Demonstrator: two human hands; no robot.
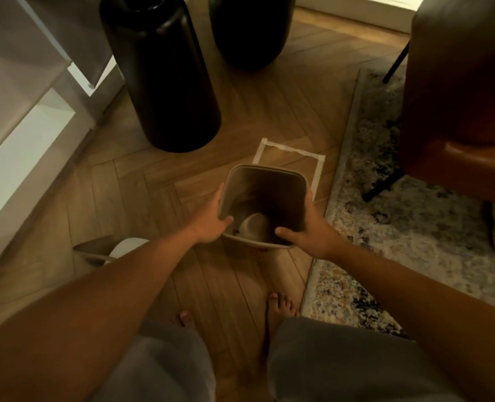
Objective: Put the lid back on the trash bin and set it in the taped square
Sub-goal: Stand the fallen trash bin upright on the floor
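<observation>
The trash bin [265, 204] has no lid on it and is gripped from both sides: the left hand [211, 224] is wrapped over the left rim with its thumb hooked inside, and the right hand [307, 230] clamps the right rim the same way. A pale rounded thing sits in the bottom of the bin; I cannot tell what it is. There is a smear of reddish print low on the bin's near wall, too blurred to read, and no other writing shows anywhere. The bin covers the near part of the taped square [291, 158], whose white strips show beyond it and to its right on the herringbone wood floor [142, 198]. What looks like the lid [107, 249], pale and partly hidden by the left forearm, lies on the floor to the left. Two tall black vases [159, 82] stand beyond, a white shelf unit [23, 134] on the left, and a patterned rug [385, 213] under a brown leather chair [458, 82] on the right. Bare feet [281, 306] stand below.
</observation>
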